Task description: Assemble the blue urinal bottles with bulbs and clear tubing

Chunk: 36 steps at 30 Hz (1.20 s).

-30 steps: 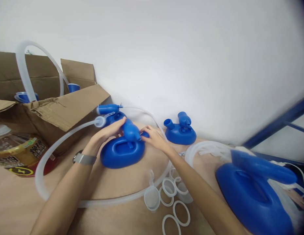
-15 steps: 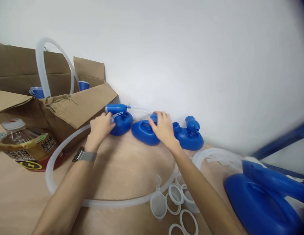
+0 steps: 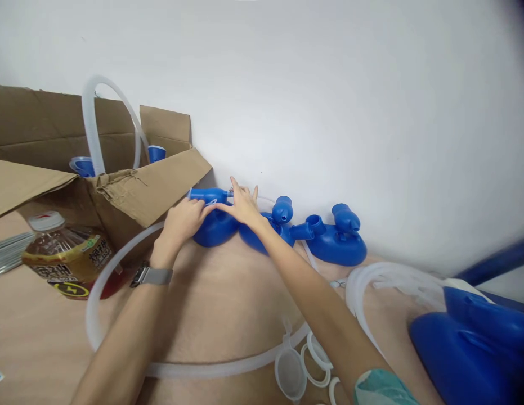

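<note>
My left hand (image 3: pixel 183 222) is closed at the mouth of the leftmost blue urinal bottle (image 3: pixel 215 232), beside the wall. Its fingers hide the mouth and the end of a translucent hose (image 3: pixel 98 292) that runs behind it. My right hand (image 3: pixel 243 207) is over the same bottle with fingers spread, its thumb reaching toward the left fingertips near a pale cap strap. A blue funnel-shaped piece (image 3: pixel 209 195) lies on top of this bottle. A second blue bottle (image 3: pixel 255 237) stands just right, partly behind my right forearm, with a blue spout piece (image 3: pixel 282 209) on it.
A third blue bottle (image 3: pixel 337 247) is further right, a larger-looking one (image 3: pixel 464 354) near the right edge. White rings and lids (image 3: pixel 290 374) lie in front. At left are an open cardboard box (image 3: pixel 160 180) and a drink jug (image 3: pixel 70 259). Coiled hose (image 3: pixel 358 281) lies right.
My right hand has left the middle bottle and moved left to the leftmost bottle, its fingers now spread. The spout piece it covered is visible. My left hand stays at the leftmost bottle.
</note>
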{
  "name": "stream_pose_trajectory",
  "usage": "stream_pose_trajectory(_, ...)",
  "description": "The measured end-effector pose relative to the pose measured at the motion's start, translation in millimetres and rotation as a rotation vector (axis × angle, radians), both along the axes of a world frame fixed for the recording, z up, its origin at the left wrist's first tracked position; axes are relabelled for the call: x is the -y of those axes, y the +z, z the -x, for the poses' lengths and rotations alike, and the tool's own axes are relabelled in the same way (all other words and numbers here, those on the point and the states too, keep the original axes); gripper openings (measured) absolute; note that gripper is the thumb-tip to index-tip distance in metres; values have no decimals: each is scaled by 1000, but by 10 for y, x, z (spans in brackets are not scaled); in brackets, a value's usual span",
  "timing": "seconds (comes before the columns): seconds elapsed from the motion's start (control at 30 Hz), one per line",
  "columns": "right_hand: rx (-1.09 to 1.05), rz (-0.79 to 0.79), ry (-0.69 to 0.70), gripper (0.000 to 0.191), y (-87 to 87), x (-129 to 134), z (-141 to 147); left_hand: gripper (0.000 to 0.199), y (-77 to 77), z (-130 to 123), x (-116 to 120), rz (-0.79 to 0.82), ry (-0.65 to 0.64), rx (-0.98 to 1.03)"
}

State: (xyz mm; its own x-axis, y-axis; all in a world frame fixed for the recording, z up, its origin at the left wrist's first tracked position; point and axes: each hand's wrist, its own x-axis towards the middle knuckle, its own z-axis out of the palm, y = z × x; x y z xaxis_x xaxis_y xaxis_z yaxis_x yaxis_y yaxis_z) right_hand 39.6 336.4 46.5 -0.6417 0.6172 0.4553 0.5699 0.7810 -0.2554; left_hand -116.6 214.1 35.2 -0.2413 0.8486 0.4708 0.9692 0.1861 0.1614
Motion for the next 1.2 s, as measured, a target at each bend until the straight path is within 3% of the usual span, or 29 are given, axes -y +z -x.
stream_pose_trajectory(0.1,34,-162,50,106,-74,87,94,45,-120,-34,-65,-112,-35,27)
stream_pose_trajectory(0.2,128,-201,97,112,-82,97,157,52,-238,-46,-100,-228,7,93)
stream_pose_trajectory(0.43,111,-175,99,79,23,-11,224,56,-379,-148,-71,-427,52,252)
stream_pose_trajectory(0.63,144,-128,101,68,-55,56,343,62,-214,-256,-61,-488,94,323)
stream_pose_trajectory(0.77,107,-98,136,65,-79,98,365,49,-15,-191,-43,-376,55,325)
stream_pose_trajectory(0.93,29,-86,127,72,-83,30,197,29,97,-22,4,-308,163,353)
stream_pose_trajectory(1.07,-101,-44,87,73,-120,-20,30,37,135,31,2,-283,191,387)
stream_pose_trajectory(1.2,-165,44,34,69,-167,12,-46,44,191,10,-27,-255,129,390)
